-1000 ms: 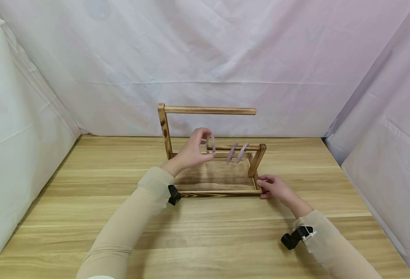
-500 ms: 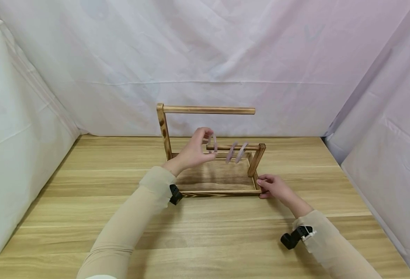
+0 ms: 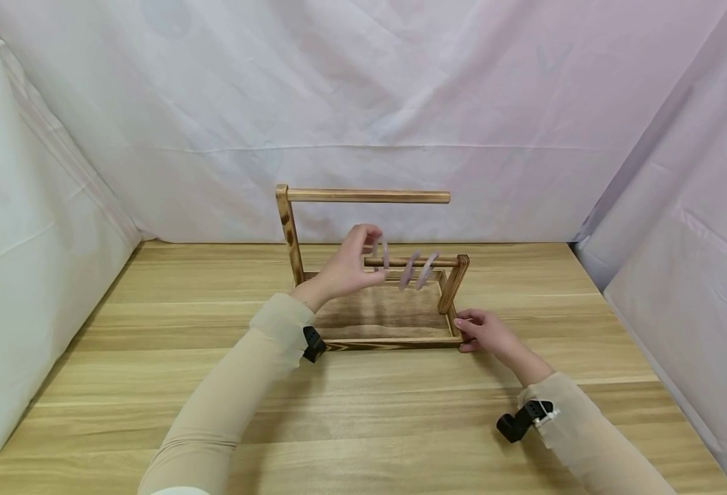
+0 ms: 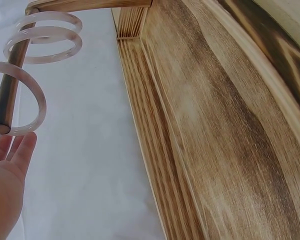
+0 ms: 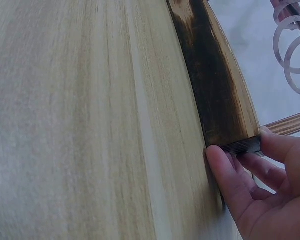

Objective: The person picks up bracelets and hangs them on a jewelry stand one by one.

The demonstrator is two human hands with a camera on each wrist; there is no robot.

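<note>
A wooden rack has a shallow tray base (image 3: pixel 394 344) and a lower rod (image 3: pixel 395 262) jutting left from a short post. My left hand (image 3: pixel 346 270) pinches a pale pinkish bangle (image 4: pixel 41 102) between thumb and fingers; the bangle encircles the rod near its free end. Two similar bangles hang farther along the rod, a mauve bangle (image 3: pixel 408 271) and a paler bangle (image 3: pixel 427 270) nearer the post. At the tray's front right corner, my right hand (image 3: pixel 484 333) grips the edge, with thumb and fingers on either side in the right wrist view.
Above the lower rod runs a longer upper rod (image 3: pixel 370 196), carried by a tall left post (image 3: pixel 291 230). The rack stands on a wood-grain table (image 3: pixel 400 419). White cloth (image 3: pixel 363 89) hangs behind and along both sides.
My left hand has moved slightly to the right, carrying the bangle a little farther along the lower rod. The right hand keeps its hold on the tray corner.
</note>
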